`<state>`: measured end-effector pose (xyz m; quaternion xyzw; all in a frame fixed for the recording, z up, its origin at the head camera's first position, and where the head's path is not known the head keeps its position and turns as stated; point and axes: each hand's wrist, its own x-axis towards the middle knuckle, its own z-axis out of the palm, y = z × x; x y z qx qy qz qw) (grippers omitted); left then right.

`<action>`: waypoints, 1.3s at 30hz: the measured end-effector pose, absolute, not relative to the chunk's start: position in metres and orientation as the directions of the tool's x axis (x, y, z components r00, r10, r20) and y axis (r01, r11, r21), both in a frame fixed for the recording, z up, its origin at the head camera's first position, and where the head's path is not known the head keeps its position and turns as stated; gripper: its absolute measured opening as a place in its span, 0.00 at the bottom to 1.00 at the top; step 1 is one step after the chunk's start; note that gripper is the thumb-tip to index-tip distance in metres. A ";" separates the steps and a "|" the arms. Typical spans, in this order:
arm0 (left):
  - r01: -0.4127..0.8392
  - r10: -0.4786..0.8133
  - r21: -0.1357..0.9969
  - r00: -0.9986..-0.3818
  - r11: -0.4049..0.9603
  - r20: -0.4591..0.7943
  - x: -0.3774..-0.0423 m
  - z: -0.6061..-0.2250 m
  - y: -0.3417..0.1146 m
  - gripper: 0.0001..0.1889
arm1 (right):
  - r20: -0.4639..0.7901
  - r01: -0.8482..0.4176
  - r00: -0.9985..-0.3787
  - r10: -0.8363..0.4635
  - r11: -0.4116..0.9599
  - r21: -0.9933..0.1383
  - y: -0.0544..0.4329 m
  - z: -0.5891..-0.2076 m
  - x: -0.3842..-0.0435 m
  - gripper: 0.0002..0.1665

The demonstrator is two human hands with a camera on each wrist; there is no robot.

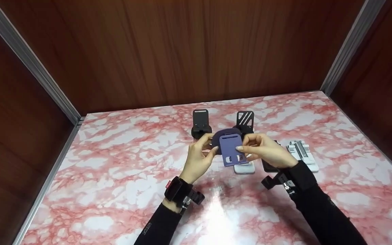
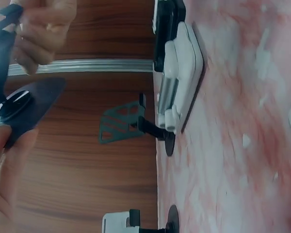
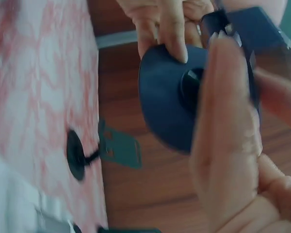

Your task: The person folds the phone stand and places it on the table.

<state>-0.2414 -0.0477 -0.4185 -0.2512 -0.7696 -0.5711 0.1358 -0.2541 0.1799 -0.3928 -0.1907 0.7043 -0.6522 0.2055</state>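
Observation:
In the head view, a purple phone stand [image 1: 230,148] is held up over the table between both hands. Its flat plate, with a slot at the top and two cutouts lower down, faces the camera. Thumb and fingers of my left hand [image 1: 197,160] pinch the rim of its rounded base from the left. On the other side, my right hand [image 1: 267,149] pinches the plate's right edge, thumb on the front face. The right wrist view shows the broad round base [image 3: 162,97] with a dark hub in its middle, partly hidden behind the right hand's fingers.
Two black phone stands stand upright behind the hands, one with a plain plate [image 1: 200,118] and one with slanted cutouts [image 1: 245,118]. A white folded stand [image 1: 303,154] lies at right. Another white one [image 1: 244,168] and a dark one [image 1: 268,165] are partly covered.

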 end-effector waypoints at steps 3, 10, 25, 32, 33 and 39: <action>0.515 0.231 0.832 -0.852 0.206 0.470 -0.234 -0.406 -0.048 0.14 | 0.002 -0.076 -0.893 -0.449 0.147 -0.986 0.179 -0.391 -0.253 0.14; 0.433 0.264 0.897 -0.879 0.089 0.398 -0.232 -0.403 -0.048 0.16 | -0.020 -0.068 -0.911 -0.412 0.199 -0.978 0.181 -0.395 -0.255 0.33; 0.197 0.320 0.980 -0.928 -0.014 0.191 -0.237 -0.406 -0.051 0.15 | -0.043 0.052 -0.909 -0.414 -0.010 -0.999 0.177 -0.407 -0.259 0.32; 0.130 0.320 0.991 -0.940 0.004 0.122 -0.236 -0.406 -0.048 0.18 | -0.045 0.020 -0.921 -0.386 0.069 -0.997 0.174 -0.409 -0.259 0.34; 0.131 0.320 0.991 -0.940 0.010 0.122 -0.236 -0.406 -0.048 0.19 | -0.044 0.017 -0.922 -0.384 0.075 -0.997 0.174 -0.409 -0.258 0.34; 0.119 0.336 0.992 -0.934 -0.028 0.122 -0.244 -0.416 -0.048 0.19 | -0.030 -0.005 -0.924 -0.381 0.089 -0.996 0.173 -0.409 -0.258 0.34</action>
